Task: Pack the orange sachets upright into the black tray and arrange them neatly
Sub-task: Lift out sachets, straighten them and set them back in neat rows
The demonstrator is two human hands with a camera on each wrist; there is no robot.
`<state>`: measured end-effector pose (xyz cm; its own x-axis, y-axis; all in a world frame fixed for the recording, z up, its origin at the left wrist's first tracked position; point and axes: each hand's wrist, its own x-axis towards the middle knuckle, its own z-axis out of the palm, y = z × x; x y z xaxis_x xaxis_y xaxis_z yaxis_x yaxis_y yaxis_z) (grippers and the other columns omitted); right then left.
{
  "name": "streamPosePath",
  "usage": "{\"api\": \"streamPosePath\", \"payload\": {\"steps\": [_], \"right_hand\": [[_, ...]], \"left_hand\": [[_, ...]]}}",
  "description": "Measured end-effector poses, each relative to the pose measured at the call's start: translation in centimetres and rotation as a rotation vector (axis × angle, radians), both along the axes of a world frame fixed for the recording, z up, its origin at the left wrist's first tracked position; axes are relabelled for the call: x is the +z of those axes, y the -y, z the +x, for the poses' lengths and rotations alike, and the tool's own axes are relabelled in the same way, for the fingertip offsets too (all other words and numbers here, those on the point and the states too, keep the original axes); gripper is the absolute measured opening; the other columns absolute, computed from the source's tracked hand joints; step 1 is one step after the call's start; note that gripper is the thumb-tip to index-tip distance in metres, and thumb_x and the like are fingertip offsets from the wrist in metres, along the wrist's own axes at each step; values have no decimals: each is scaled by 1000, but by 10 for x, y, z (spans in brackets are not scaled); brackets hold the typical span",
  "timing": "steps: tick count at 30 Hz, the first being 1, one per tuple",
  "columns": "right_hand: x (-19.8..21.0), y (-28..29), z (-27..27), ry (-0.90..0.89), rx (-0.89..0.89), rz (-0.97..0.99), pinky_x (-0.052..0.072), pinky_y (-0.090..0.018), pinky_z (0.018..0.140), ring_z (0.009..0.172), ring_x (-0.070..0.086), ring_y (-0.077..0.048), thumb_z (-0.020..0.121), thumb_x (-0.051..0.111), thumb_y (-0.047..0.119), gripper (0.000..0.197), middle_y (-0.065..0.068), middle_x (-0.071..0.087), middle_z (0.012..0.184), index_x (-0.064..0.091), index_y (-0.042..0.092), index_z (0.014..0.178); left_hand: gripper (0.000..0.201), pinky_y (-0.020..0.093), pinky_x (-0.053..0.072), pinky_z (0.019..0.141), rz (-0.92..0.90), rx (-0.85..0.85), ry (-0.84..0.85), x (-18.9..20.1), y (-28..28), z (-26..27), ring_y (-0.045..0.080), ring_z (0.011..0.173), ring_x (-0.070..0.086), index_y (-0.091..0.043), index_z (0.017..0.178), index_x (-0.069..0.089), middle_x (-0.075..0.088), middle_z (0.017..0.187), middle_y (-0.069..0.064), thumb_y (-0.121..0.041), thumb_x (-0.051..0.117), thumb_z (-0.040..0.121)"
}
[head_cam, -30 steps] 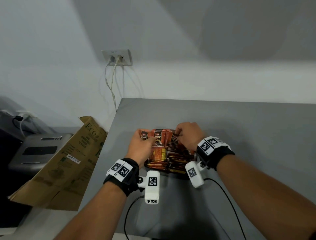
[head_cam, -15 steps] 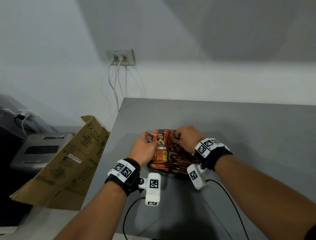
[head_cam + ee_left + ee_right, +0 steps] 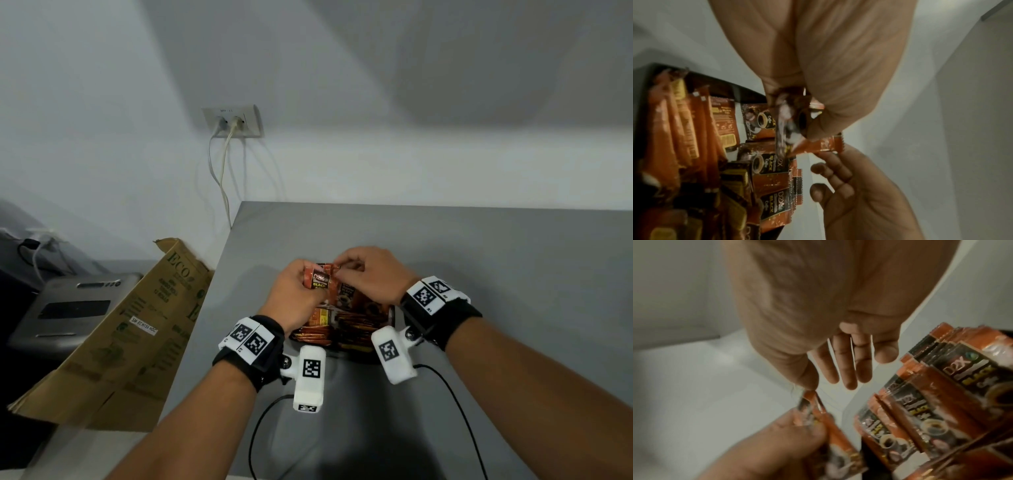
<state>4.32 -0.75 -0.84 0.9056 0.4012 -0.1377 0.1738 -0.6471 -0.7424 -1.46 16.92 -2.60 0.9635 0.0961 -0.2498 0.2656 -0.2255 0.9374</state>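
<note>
The black tray (image 3: 356, 354) sits on the grey table and holds several orange sachets (image 3: 346, 329), some upright at the back and some lying flat in front. My left hand (image 3: 296, 291) grips one orange sachet (image 3: 317, 282) just above the tray's back left corner. My right hand (image 3: 363, 274) comes in from the right and pinches that sachet's top edge. In the left wrist view the held sachet (image 3: 813, 146) sticks out past my left fingers toward the right hand (image 3: 838, 170). The right wrist view shows the packed sachets (image 3: 931, 402) to the right.
The grey table (image 3: 479, 267) stretches to the right and back. A folded cardboard box (image 3: 130, 335) leans off the table's left edge, beside a grey device (image 3: 68, 308). Cables hang from a wall socket (image 3: 233, 121). Wrist camera cables trail toward me.
My left hand has raised one sachet above the others. My right hand has shifted left from the upright sachets to pinch its top.
</note>
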Motion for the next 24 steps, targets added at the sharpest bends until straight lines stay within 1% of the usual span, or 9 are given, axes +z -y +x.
{"api": "streamPosePath", "payload": {"steps": [2, 4, 6, 8, 10, 13, 16, 20, 24], "right_hand": [[6, 1, -3, -85, 3, 130, 53, -26, 79, 80, 68, -11, 89, 65, 18, 20, 3, 76, 93, 74, 26, 105], [9, 4, -5, -104, 15, 158, 52, -27, 73, 72, 66, -15, 87, 65, 14, 20, -3, 76, 90, 75, 25, 100], [7, 8, -6, -27, 25, 94, 53, -22, 75, 75, 69, -8, 84, 69, 12, 17, 6, 75, 84, 76, 25, 93], [5, 13, -7, 57, -35, 35, 49, -15, 69, 73, 67, -1, 83, 67, 9, 20, 11, 73, 79, 73, 28, 85], [4, 23, -8, 82, -144, 18, 45, -10, 59, 65, 64, -2, 84, 63, 7, 22, 8, 72, 77, 71, 28, 84], [3, 39, -9, 26, -202, 27, 48, -16, 51, 58, 67, -6, 84, 60, 6, 19, 6, 73, 76, 71, 21, 87], [-1, 45, -11, 64, -205, -55, 48, -15, 58, 71, 67, -8, 85, 63, 8, 19, 10, 70, 77, 70, 25, 85], [-12, 34, -11, 66, -135, -141, 58, -27, 74, 79, 69, -11, 90, 66, 14, 13, 7, 72, 90, 73, 25, 91], [-19, 16, -8, 91, -81, -214, 58, -33, 80, 84, 67, -14, 89, 66, 16, 12, 7, 71, 92, 73, 26, 86]], "left_hand": [[34, 50, 58, 76, 22, -37, 23, 1, 4, 2, 29, 75, 70, -13, 98, 61, 72, 89, 19, 7, 76, 75], [33, 46, 58, 74, 38, -65, 26, 2, 8, 6, 24, 70, 68, -11, 95, 60, 72, 83, 15, 10, 76, 75], [32, 44, 58, 76, 70, -102, 17, 4, 11, 10, 21, 72, 69, -13, 94, 61, 73, 85, 10, 8, 76, 75], [25, 42, 58, 78, 235, -180, 2, 5, 11, 16, 21, 80, 70, -20, 93, 62, 74, 90, 4, -3, 72, 80], [20, 34, 54, 75, 492, -320, -46, 6, 8, 20, 21, 84, 66, -23, 94, 62, 70, 90, -2, -6, 60, 83], [33, 37, 50, 89, 760, -500, -153, 6, 6, 17, 24, 97, 61, -23, 108, 59, 65, 103, 0, -6, 48, 82], [34, 42, 35, 104, 911, -609, -137, 3, 10, 13, 27, 102, 55, -19, 115, 54, 59, 97, 1, -8, 44, 84], [24, 44, 31, 102, 1025, -655, -130, 0, 16, 13, 23, 99, 44, -19, 108, 50, 48, 89, -3, -12, 43, 86], [30, 45, 29, 104, 1009, -660, -184, -4, 15, 14, 22, 102, 41, -21, 112, 51, 50, 95, -3, -12, 42, 84]]}}
